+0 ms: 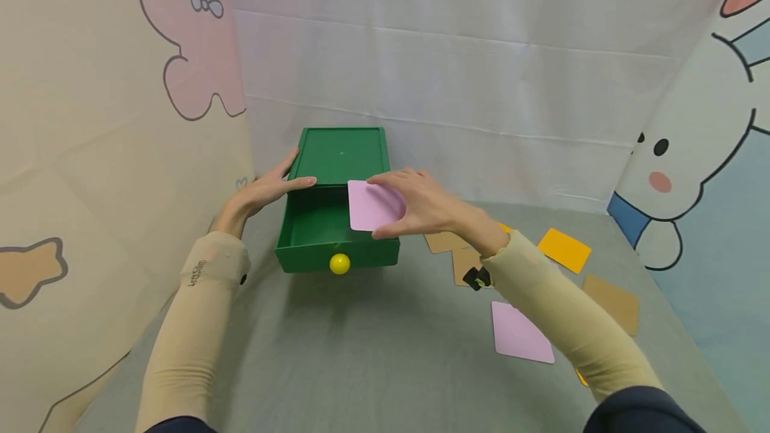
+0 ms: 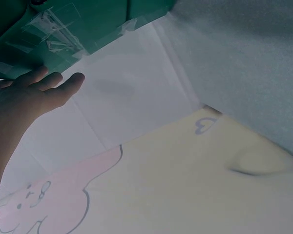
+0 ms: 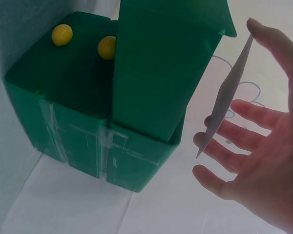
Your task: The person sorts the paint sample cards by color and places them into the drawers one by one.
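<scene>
A green drawer cabinet [image 1: 343,152] stands against the back cloth, its top drawer [image 1: 307,256] pulled out toward me by a yellow knob [image 1: 339,264]. My left hand [image 1: 267,189] lies against the cabinet's left side, thumb over the top's front corner; in the left wrist view its fingers [image 2: 68,90] are fairly straight along the green wall. Over the drawer's right part, my right hand [image 1: 424,202] pinches a pink card [image 1: 369,206] between thumb and fingers. In the right wrist view the card [image 3: 227,97] appears nearly edge-on beside the open drawer [image 3: 161,63].
To the right on the grey table [image 1: 391,353] lie another pink card [image 1: 520,333], an orange card [image 1: 564,250] and several tan cards [image 1: 610,303], partly covered by my right sleeve. Lower drawers with yellow knobs [image 3: 62,35] show in the right wrist view. Printed cloth walls [image 1: 451,85] enclose the table.
</scene>
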Motion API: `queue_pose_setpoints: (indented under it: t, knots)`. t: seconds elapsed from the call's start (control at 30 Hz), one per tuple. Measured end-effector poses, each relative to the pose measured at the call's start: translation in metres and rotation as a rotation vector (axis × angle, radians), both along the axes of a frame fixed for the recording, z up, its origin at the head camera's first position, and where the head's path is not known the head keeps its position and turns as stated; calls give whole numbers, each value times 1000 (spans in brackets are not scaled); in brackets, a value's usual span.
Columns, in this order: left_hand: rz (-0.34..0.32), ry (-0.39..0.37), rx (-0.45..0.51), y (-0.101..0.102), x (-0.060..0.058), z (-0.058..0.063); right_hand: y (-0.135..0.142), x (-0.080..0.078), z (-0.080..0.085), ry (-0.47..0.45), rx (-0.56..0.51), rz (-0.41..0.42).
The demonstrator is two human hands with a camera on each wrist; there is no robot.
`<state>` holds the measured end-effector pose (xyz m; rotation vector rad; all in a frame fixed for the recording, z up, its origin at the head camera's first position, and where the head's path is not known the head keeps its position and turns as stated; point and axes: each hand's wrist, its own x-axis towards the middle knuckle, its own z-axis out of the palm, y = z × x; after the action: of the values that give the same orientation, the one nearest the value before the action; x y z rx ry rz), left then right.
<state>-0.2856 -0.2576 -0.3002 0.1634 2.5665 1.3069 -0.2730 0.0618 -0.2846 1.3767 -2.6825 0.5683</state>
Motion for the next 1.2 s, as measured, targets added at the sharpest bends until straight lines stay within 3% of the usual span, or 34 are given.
queue_pose_setpoints:
  t: [0.53, 0.97, 1.2]
  knots:
    - [5, -5, -3, 2, -2, 1, -29, -1, -7, 31, 13, 31]
    - [-1, 1, 6, 2, -3, 1, -33, -2, -14, 8, 32, 50]
    - [2, -3, 10, -1, -4, -1, -21, 2, -10, -30, -42, 61]
